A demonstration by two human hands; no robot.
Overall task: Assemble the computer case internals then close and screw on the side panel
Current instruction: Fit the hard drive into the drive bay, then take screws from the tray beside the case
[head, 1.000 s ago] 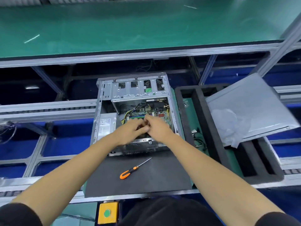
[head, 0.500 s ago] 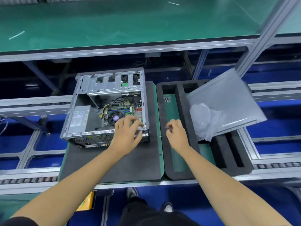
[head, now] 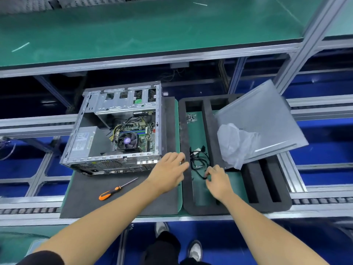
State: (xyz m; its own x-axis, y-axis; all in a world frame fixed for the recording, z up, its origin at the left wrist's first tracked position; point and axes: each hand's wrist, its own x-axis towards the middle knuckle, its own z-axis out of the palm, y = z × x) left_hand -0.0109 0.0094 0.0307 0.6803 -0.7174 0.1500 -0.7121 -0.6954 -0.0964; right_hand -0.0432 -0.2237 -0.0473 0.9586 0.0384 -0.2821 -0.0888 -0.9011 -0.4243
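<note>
The black cable bundle (head: 198, 159) lies in a long slot of the foam tray (head: 267, 205), and the right hand (head: 217, 181) has its curled fingertips pinching the near end of one lead. Just left of that grip the left hand (head: 168, 170) hovers with fingers spread and relaxed, holding nothing, over the tray's left wall. Farther left sits the open computer case (head: 114, 131); the screwdriver (head: 114, 190) lies left of the grip and nearer the person. Beyond the grip to the right, the side panel (head: 267, 121) leans on the tray. Best lift slowly, letting the free hand untangle loops so nothing snags the foam.
</note>
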